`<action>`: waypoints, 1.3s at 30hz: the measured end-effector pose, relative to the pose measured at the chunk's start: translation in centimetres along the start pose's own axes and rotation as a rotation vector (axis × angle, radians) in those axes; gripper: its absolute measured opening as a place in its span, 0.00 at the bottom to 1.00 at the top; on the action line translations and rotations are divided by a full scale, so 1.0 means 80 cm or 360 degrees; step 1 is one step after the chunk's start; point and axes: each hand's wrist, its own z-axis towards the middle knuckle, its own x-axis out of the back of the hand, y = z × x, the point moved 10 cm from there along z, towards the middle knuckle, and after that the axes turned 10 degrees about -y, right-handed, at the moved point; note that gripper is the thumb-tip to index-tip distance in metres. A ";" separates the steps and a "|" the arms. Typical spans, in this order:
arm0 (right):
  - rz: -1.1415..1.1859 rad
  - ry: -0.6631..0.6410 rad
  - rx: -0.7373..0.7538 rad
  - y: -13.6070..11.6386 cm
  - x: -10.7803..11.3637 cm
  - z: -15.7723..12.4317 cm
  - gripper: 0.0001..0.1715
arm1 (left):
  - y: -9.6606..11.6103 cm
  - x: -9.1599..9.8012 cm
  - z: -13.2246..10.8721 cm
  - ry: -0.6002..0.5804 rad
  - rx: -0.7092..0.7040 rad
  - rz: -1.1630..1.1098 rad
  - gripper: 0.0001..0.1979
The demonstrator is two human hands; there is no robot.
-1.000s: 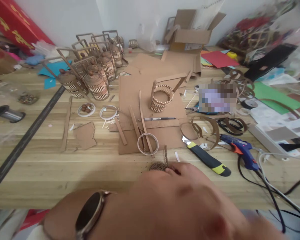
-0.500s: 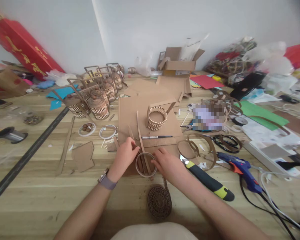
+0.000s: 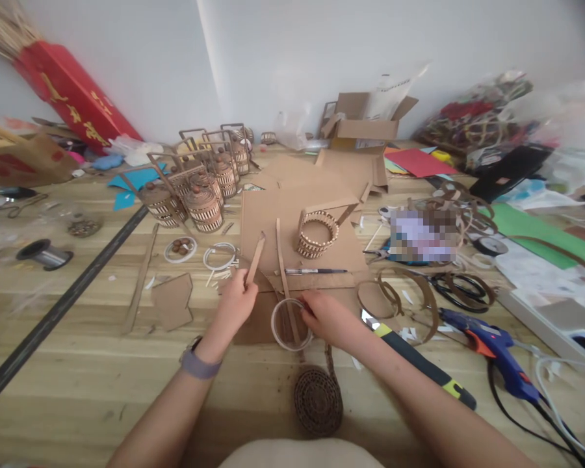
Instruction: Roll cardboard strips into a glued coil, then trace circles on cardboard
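My left hand (image 3: 238, 298) is closed around the lower end of a short cardboard strip (image 3: 256, 257), which points up and away. My right hand (image 3: 324, 315) pinches the right edge of a thin white ring (image 3: 273, 328) with its fingertips. A longer, slightly curved cardboard strip (image 3: 281, 253) runs under or through the ring; which one is unclear. Below the ring lies a coil of rolled corrugated cardboard (image 3: 318, 402), its loose end reaching toward my right hand. A small slatted basket with a flat handle (image 3: 318, 235) and a pen (image 3: 316, 271) rest on the cardboard sheet (image 3: 266, 207) beyond.
A utility knife (image 3: 419, 361) and a blue glue gun (image 3: 487, 348) with cables lie right of my arm. Several finished lidded baskets (image 3: 205, 208) stand at the back left. Two white rings (image 3: 219, 257), one holding brown beads (image 3: 181, 246), sit left of the sheet.
My left hand has drawn away from the white ring to the left, lifting the short cardboard strip. My right hand stays at the ring. The view has turned slightly left.
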 end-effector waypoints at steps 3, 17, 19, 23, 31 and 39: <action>0.0035 -0.0046 0.0096 -0.012 -0.006 0.003 0.24 | 0.007 -0.023 0.007 -0.0160 0.0050 0.0089 0.08; -0.0008 -0.0116 0.0379 -0.046 -0.021 0.013 0.34 | -0.018 -0.003 0.016 -0.0274 0.0227 0.0389 0.11; -0.0007 -0.0077 0.0319 -0.039 -0.015 0.014 0.30 | -0.024 0.026 0.013 -0.0119 0.0211 0.0387 0.07; 0.0002 0.0028 0.0159 -0.016 -0.001 0.022 0.22 | -0.034 0.082 0.000 0.0190 0.0186 0.0279 0.04; 0.0154 0.0340 0.0086 -0.001 0.027 0.002 0.18 | -0.011 0.064 -0.047 0.0084 0.0063 -0.0334 0.29; 0.1507 0.0662 0.0447 0.002 0.045 -0.062 0.22 | 0.023 -0.049 -0.099 -0.0661 -0.0046 -0.0546 0.27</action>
